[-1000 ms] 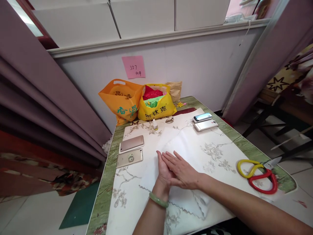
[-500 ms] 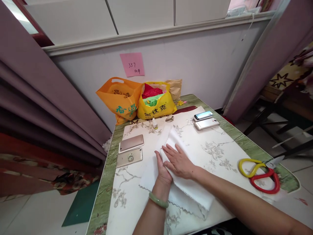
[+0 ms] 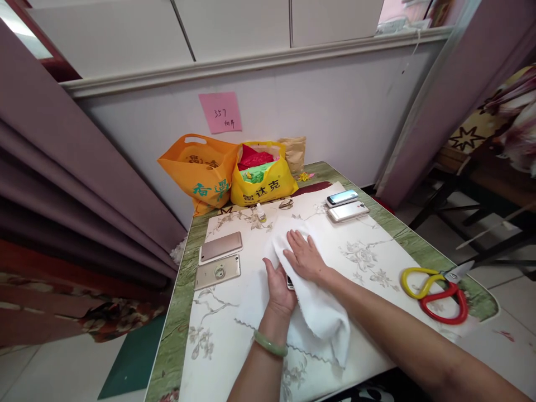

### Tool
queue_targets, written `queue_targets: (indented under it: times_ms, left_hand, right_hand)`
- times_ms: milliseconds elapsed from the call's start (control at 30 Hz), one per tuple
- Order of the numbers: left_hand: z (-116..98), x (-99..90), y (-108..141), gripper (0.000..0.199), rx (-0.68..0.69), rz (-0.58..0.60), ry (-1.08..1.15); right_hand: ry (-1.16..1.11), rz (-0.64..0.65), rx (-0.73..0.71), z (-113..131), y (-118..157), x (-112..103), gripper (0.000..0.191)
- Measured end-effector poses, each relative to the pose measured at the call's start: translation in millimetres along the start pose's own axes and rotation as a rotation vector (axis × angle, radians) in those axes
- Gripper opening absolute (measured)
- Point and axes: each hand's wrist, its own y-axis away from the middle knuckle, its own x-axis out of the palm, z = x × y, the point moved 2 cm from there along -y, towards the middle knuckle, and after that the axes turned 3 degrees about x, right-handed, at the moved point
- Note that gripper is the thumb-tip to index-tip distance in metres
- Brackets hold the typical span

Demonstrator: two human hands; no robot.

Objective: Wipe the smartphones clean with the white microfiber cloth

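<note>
A white cloth (image 3: pixel 320 318) with a zigzag edge lies folded and rumpled at the table's middle. My right hand (image 3: pixel 307 257) rests flat on top of it, fingers stretched out. Beneath, my left hand (image 3: pixel 281 287) is turned palm up with its thumb raised, and a green bangle (image 3: pixel 270 343) circles its wrist. Between this palm and the cloth shows the dark, silver-rimmed end of a phone (image 3: pixel 290 283). The cloth covers the rest of that phone and most of my left fingers.
Two phones, one rose-gold (image 3: pixel 221 246) and one gold (image 3: pixel 218 272), lie at left; a blue-screened phone (image 3: pixel 342 197) and a silver phone (image 3: pixel 348 211) lie at right. Scissors (image 3: pixel 435 293) sit near the right edge. Behind stand a small bottle (image 3: pixel 261 213), an orange bag (image 3: pixel 209 178) and a yellow bag (image 3: pixel 263 187).
My right hand has slid a little up and right over the cloth. The cloth's fold has shifted, baring the phone's end beside my left palm. The whole view has tilted slightly.
</note>
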Motion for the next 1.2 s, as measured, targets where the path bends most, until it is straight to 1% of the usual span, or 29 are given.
queue_targets:
  times_ms: [33,67,133,167,200,267,300,333,400,433,467,533,567,600,667,700,800,833,867,933,1000,1033,1100,1200]
  left_hand:
    - [0.3,-0.1,0.1,0.068,-0.012,0.003,0.0]
    - [0.6,-0.2,0.3,0.067,-0.025,0.006,0.002]
    - [0.5,-0.2,0.6,0.064,-0.021,0.006,0.006]
    - [0.4,0.1,0.6,0.064,-0.015,0.013,0.007]
    - [0.2,0.5,0.7,0.065,-0.01,0.02,0.006]
    - [-0.1,1.3,0.9,0.067,-0.002,0.028,0.009]
    - [-0.1,1.4,1.1,0.067,-0.007,0.026,0.012]
    - [-0.1,1.4,1.4,0.067,-0.015,0.02,0.015]
    - [-0.3,0.6,1.9,0.064,-0.004,-0.008,0.021]
    - [-0.3,0.2,2.0,0.063,0.002,-0.015,0.022]
    - [-0.4,-0.1,2.0,0.063,0.005,-0.019,0.022]
    - [-0.5,-0.9,1.8,0.065,0.016,-0.026,0.022]
    - [-0.5,-1.2,1.6,0.065,0.017,-0.029,0.024]
    - [-0.6,-1.5,1.4,0.064,0.02,-0.034,0.026]
    - [-1.1,-1.7,0.7,0.062,0.035,-0.035,0.028]
    - [-1.0,-1.5,0.3,0.062,0.03,-0.022,0.024]
    - [-0.9,-1.8,-0.2,0.064,0.008,0.014,0.014]
    - [-1.1,-2.8,0.2,0.064,0.007,0.009,0.018]
    - [-1.5,-4.4,0.9,0.062,0.014,-0.009,0.026]
    - [-2.2,-8.5,2.9,0.06,0.018,-0.048,0.042]
    - [-1.8,-12.2,4.8,0.063,-0.027,-0.058,0.041]
    - [-1.5,-13.2,5.2,0.065,-0.056,-0.052,0.036]
    - [-1.2,-13.3,4.6,0.068,-0.079,-0.042,0.025]
    - [-2.3,-8.3,1.8,0.059,0.011,-0.053,0.016]
  right_hand:
    - [0.002,-0.005,0.011,-0.8,-1.2,-0.4,0.068]
    - [0.003,-0.001,-0.031,-0.6,-1.6,-0.4,0.069]
    - [-0.001,0.039,-0.182,0.6,-0.2,0.5,0.069]
    - [-0.006,0.056,-0.214,0.0,0.6,0.7,0.067]
    - [-0.01,0.06,-0.193,-1.6,1.1,0.8,0.066]
    - [-0.007,0.029,-0.068,-5.8,1.6,0.5,0.069]
    - [0.0,0.01,-0.036,-6.7,2.2,0.6,0.07]
    - [0.009,0.001,-0.054,-6.2,3.1,0.9,0.072]
    - [0.018,0.025,-0.187,-3.2,6.0,2.1,0.072]
    - [0.016,0.039,-0.224,-2.4,7.5,2.4,0.071]
    - [0.01,0.043,-0.214,-2.7,8.6,2.3,0.069]
    - [0.003,0.025,-0.124,-5.2,10.2,1.2,0.07]
    - [0.004,0.017,-0.108,-6.0,10.8,0.6,0.071]
    - [0.006,0.019,-0.135,-6.0,11.2,0.3,0.071]
    - [0.007,0.048,-0.233,-4.8,11.5,0.3,0.069]
    - [0.002,0.053,-0.231,-4.9,11.2,0.2,0.067]
    - [-0.011,0.015,-0.07,-5.8,13.1,-0.8,0.067]
    - [-0.011,0.008,-0.062,-4.5,16.2,-1.1,0.067]
    - [-0.011,0.013,-0.101,-2.2,20.5,-1.5,0.067]
    - [-0.022,0.061,-0.263,3.2,31.7,-3.1,0.065]
    - [-0.052,0.111,-0.397,6.0,41.5,-6.4,0.061]
    - [-0.068,0.132,-0.437,6.2,44.1,-8.2,0.06]
    - [-0.095,0.155,-0.457,4.9,42.7,-10.9,0.058]
    - [-0.102,0.14,-0.379,1.8,27.8,-10.4,0.058]
